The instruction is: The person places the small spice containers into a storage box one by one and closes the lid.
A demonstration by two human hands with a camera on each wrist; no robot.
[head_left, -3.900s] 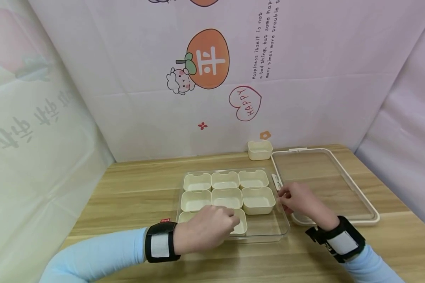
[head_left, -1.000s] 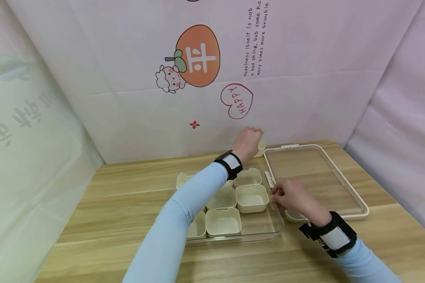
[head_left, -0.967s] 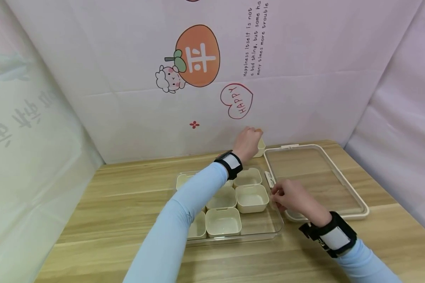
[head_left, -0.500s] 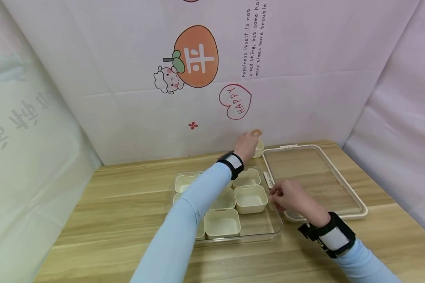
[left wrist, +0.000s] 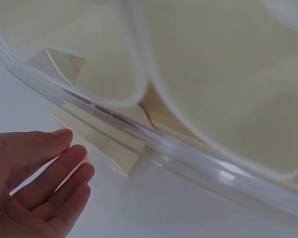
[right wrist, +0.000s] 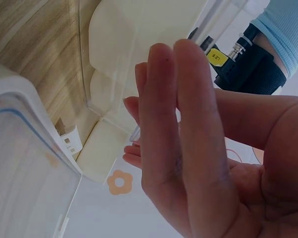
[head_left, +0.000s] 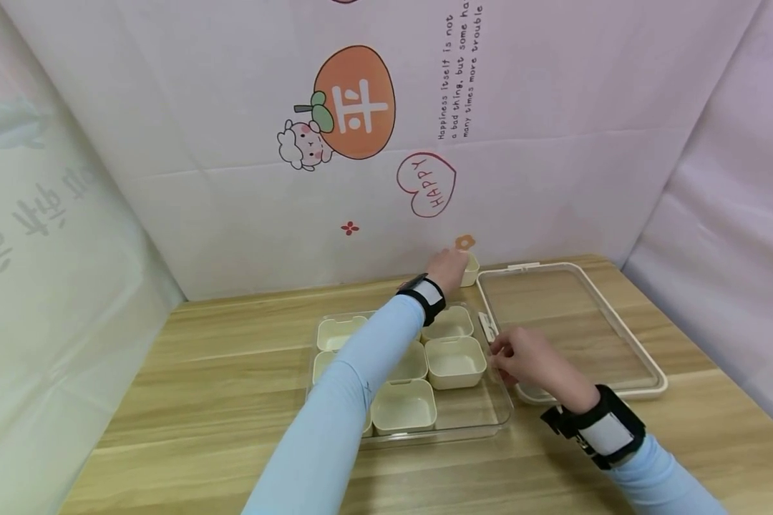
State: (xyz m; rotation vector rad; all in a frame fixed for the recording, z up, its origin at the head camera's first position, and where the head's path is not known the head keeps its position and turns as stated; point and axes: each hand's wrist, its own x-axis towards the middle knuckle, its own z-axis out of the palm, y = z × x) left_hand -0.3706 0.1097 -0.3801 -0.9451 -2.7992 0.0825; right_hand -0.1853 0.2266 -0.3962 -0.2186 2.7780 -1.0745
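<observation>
My left hand (head_left: 447, 270) reaches to the back edge of the table, beside a small cream box (head_left: 470, 272) that it partly covers. In the left wrist view its loosely bent fingers (left wrist: 74, 163) are near this box, beyond the tray rim; no firm grip shows. A clear tray (head_left: 470, 415) holds several similar cream boxes (head_left: 404, 406), partly hidden by my left sleeve. Its front right spot holds no box. At the tray's right rim, my right hand (head_left: 531, 357) pinches the edge between thumb and fingers.
A clear lid with a cream rim (head_left: 621, 323) lies flat to the right of the tray, its latch (head_left: 487, 327) by the tray's side. The wooden table (head_left: 187, 400) extends left and front. A printed cloth (head_left: 541, 179) hangs close behind the table.
My left hand has gone from over the front boxes to the far box, then dipped slightly and its fingers shifted. My right hand has stayed at the tray's rim.
</observation>
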